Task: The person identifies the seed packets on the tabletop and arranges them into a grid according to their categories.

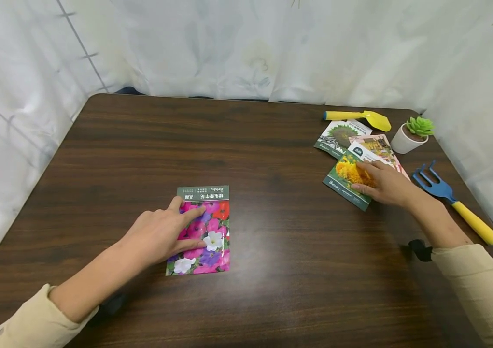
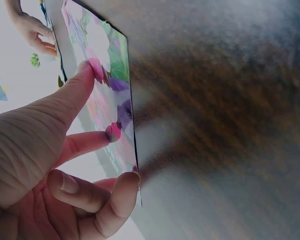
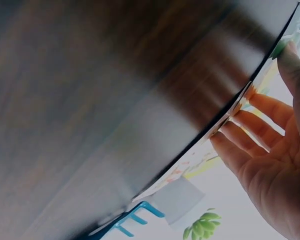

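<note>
In the head view a seed packet with pink, purple and white petunias (image 1: pixel 211 227) lies flat on the dark wood table (image 1: pixel 272 270). My left hand (image 1: pixel 159 237) rests on its left part, thumb and forefinger stretched over the picture; the left wrist view shows other fingers curled loosely by its edge. To the right, my right hand (image 1: pixel 385 183) touches a seed packet with orange-yellow flowers (image 1: pixel 347 170), its fingers (image 3: pixel 265 127) spread across the surface. That packet overlaps a sunflower packet (image 1: pixel 337 135) and a pinkish packet (image 1: pixel 378 145), both partly hidden.
Behind the packets lies a yellow hand trowel (image 1: pixel 374 119) with a blue end. A small potted succulent (image 1: pixel 413 134) stands at the back right corner. Beside my right forearm lies a blue hand fork (image 1: pixel 439 187) with a yellow handle. White curtains (image 1: pixel 229 48) hang around the table.
</note>
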### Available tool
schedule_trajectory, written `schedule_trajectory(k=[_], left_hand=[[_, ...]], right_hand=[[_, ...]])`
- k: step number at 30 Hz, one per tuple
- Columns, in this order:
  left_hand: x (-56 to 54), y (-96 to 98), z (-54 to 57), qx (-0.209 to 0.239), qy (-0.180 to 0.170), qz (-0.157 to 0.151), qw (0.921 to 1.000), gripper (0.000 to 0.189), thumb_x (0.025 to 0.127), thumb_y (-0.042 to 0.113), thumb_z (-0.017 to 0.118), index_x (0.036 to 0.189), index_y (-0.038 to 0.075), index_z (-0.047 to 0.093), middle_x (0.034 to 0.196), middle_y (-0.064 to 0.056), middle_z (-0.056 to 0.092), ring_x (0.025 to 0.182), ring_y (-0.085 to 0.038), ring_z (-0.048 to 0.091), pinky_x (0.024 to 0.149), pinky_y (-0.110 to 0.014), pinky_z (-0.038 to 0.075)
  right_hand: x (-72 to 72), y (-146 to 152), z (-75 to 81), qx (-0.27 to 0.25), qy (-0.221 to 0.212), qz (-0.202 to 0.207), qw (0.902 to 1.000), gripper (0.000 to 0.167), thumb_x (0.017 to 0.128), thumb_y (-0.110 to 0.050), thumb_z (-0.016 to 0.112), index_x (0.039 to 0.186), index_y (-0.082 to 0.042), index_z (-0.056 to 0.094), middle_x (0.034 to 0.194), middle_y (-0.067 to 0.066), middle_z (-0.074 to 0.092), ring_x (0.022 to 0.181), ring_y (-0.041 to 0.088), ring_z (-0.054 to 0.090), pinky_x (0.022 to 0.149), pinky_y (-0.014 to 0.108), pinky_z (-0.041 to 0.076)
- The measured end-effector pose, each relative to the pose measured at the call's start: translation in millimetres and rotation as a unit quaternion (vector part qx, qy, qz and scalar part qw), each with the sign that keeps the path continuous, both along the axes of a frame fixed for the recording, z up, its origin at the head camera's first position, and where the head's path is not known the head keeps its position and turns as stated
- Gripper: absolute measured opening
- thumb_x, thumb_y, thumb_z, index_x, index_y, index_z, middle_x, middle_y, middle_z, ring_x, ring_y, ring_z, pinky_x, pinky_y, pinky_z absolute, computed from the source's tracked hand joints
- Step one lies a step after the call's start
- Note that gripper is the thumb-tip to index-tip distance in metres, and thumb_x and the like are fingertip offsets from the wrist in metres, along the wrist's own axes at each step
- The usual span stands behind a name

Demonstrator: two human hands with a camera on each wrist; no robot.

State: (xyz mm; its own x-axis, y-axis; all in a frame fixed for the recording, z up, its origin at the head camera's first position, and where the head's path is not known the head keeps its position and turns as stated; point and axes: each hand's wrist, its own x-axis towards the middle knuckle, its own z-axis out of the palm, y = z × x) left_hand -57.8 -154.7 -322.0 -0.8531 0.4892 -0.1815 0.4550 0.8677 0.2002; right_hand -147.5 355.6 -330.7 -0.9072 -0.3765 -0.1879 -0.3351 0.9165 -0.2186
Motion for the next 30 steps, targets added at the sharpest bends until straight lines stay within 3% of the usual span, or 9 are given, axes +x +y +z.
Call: schedule_trajectory(k=[12, 30], left_hand=[[1.0, 0.6, 0.7, -0.006, 0.0, 0.0, 1.0, 0.075, 0.086, 0.058, 0.077, 0.146, 0.018, 0.059, 0.125, -0.031, 0.057, 0.051, -0.015, 0.047, 0.043, -0.027, 0.034], [1.1, 1.6, 0.0, 0.0, 0.003, 0.0, 1.0, 0.074, 0.087, 0.057, 0.076, 0.147, 0.018, 0.058, 0.126, -0.032, 0.057, 0.05, -0.014, 0.047, 0.043, -0.027, 0.034]], right_hand=[[17.8, -21.1, -1.7, -0.036, 0.026, 0.054, 0.9975, 0.067, 0.095, -0.026, 0.075, 0.147, 0.007, 0.048, 0.142, 0.035, 0.049, 0.129, 0.054, 0.048, 0.105, 0.066, 0.038], [45.7, -73.9, 1.9, -0.066, -0.002, 0.141, 0.9877, 0.067, 0.093, -0.03, 0.077, 0.148, 0.0, 0.051, 0.15, 0.025, 0.049, 0.137, 0.048, 0.045, 0.109, 0.063, 0.037]])
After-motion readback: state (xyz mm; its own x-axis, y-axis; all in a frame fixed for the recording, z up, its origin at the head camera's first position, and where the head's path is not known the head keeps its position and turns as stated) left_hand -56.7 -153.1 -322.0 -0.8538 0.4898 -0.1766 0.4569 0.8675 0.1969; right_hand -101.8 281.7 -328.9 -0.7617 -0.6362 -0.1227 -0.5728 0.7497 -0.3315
